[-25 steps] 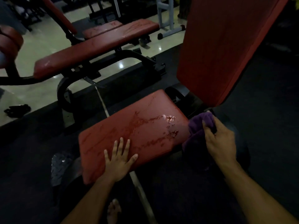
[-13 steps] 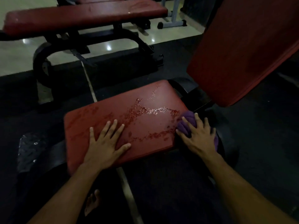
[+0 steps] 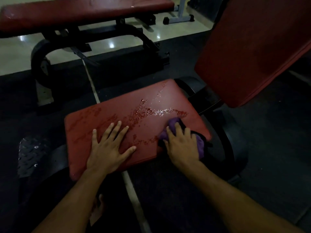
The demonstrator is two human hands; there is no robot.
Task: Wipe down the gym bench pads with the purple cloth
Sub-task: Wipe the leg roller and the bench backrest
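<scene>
The red seat pad (image 3: 117,115) of the gym bench lies in front of me, streaked with wet droplets across its middle. My right hand (image 3: 181,145) presses the bunched purple cloth (image 3: 173,123) onto the pad's near right part, fingers curved over it. My left hand (image 3: 109,147) lies flat on the pad's near left part, fingers spread. The tilted red back pad (image 3: 252,52) rises at the right, beyond the seat.
A second bench with a long red pad (image 3: 84,12) and black frame (image 3: 144,39) stands behind, on pale tiles. Dark rubber matting (image 3: 269,132) surrounds the seat. A black textured footplate (image 3: 32,153) sits at the left. My bare foot (image 3: 99,209) shows below.
My right hand has slid the cloth from the seat's right edge onto the pad surface, toward the wet patch. My left hand stays flat on the pad.
</scene>
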